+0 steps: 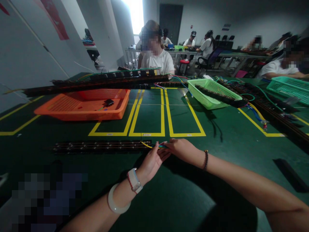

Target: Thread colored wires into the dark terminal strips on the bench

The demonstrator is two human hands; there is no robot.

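Note:
A long dark strip [101, 146] with rows of shiny metal contacts lies flat on the green table. From its right end come thin coloured wires, a yellow wire [146, 145] showing most clearly. My left hand [154, 161], with a watch and a pale bangle on its wrist, has its thumb and fingers around these wires. Meeting it from the right, my right hand [184, 150] pinches the wires' far part, its fingers curled. A bit of blue wire shows between the two hands. The wire ends are hidden by my fingers.
An orange basket [79, 116] with a small black part stands behind the strip, long dark strips [96, 85] resting across it. A green basket [210, 98] is at back right, beside more wired strips [277, 109]. A black bar [291, 175] lies right. A person [158, 61] sits opposite.

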